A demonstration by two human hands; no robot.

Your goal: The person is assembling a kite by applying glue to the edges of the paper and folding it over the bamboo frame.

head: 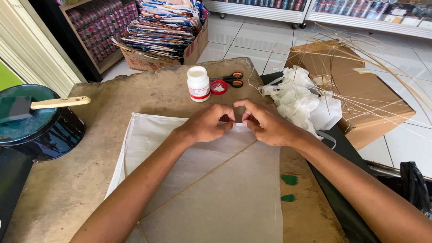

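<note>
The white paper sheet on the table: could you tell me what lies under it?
Under the white paper sheet, thin sticks show through, above the brown tabletop. Both hands hide its top corner.

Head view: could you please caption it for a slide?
Both hands, left hand and right hand, pinch a paper sheet's top edge.

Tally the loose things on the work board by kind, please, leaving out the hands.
Paper sheet with thin sticks, pinched at its top edge by the left hand and right hand: 1
White bottle: 1
Red cap: 1
Scissors: 1
Total: 4
</note>
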